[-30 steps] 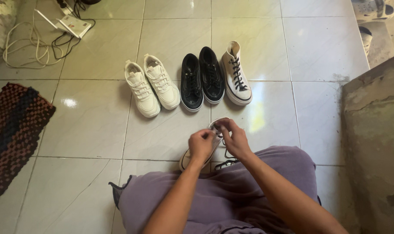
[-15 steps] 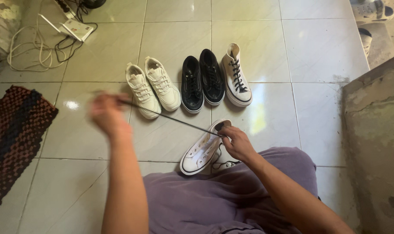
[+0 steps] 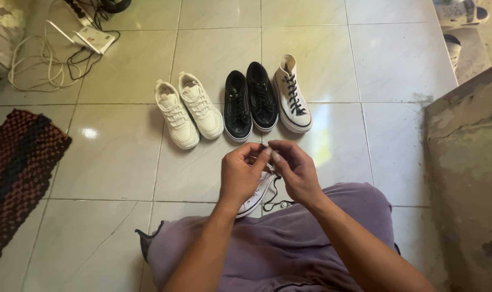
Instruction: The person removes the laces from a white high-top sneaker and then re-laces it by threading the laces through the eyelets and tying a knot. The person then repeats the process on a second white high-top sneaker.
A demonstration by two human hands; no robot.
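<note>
A white high-top sneaker lies on the tile floor in front of my lap, mostly hidden by my hands. My left hand and my right hand meet above its top, fingertips pinched together on the black shoelace, whose loose end trails down beside the shoe. My legs in purple cloth fill the bottom of the view.
Lined up beyond stand a pair of white sneakers, a pair of black shoes and a matching white high-top with black laces. A woven dark mat lies left, white cables and a router far left, a concrete step right.
My left hand, which had swung out left pulling the black lace taut, has come back to the shoe's top and meets my right hand again.
</note>
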